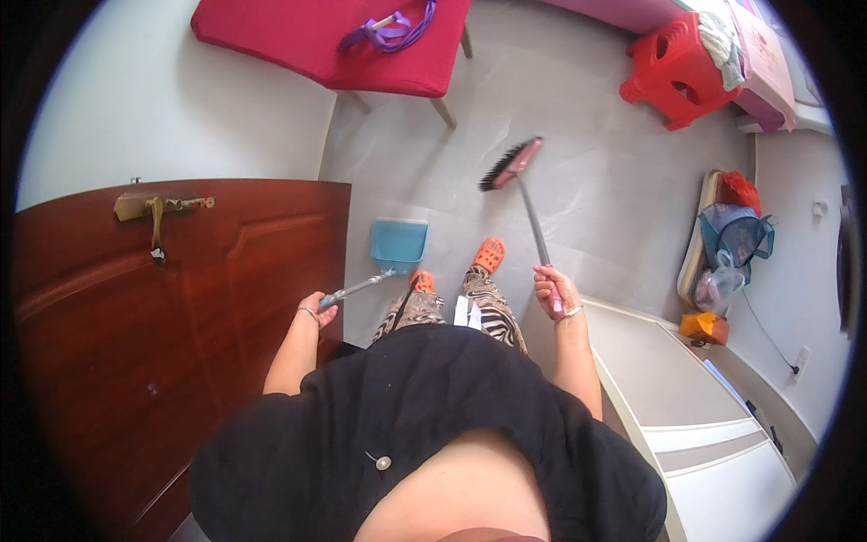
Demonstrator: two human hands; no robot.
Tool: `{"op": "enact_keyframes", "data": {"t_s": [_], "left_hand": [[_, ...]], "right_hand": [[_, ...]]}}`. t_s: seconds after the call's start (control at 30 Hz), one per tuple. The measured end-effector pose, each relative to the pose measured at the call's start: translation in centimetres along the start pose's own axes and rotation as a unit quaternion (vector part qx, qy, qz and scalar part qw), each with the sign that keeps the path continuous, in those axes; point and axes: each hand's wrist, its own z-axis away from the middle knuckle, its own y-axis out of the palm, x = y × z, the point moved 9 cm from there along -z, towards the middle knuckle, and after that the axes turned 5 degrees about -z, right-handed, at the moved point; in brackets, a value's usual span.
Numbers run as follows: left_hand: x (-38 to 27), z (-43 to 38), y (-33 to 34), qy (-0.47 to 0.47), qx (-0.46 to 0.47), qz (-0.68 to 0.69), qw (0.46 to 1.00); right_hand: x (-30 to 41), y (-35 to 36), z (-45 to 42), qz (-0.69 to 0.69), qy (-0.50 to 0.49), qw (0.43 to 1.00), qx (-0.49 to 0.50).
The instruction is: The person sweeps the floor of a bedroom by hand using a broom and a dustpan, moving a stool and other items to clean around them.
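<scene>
My left hand [320, 310] grips the end of the handle of a blue dustpan [399, 242], whose pan lies on the grey floor just ahead of my left foot. My right hand [555, 291] is closed around the pink grip of a long-handled broom [518, 166]. The broom's pink head with black bristles is out in front of my feet, tilted and slightly blurred; whether the bristles touch the floor I cannot tell. Orange clogs [489, 255] are on my feet, the right one between the dustpan and the broom handle.
At the left stands a brown door [271, 271] with a metal handle. A red-covered seat [284, 40] with a purple strap is ahead on the left. A red plastic stool [670, 68] stands at the upper right, bags [735, 234] at the right, and a pale cabinet [664, 366] beside my right arm.
</scene>
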Motion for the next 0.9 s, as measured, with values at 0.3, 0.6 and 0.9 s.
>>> {"op": "enact_keyframes", "data": {"t_s": [0.3, 0.6, 0.9], "left_hand": [[-3.2, 4.4, -0.2, 0.088, -0.251, -0.431, 0.862], [-14.3, 13.5, 12.9, 0.31, -0.338, -0.626, 0.631], [-15.1, 5.0, 21.1, 0.145, -0.084, -0.651, 0.74]], "right_hand": [[6.2, 5.3, 0.1, 0.1, -0.111, 0.988, 0.024], [13.0, 13.8, -10.0, 0.035, 0.041, 0.991, 0.121], [23.6, 17.2, -6.7, 0.098, 0.007, 0.991, -0.088]]}}
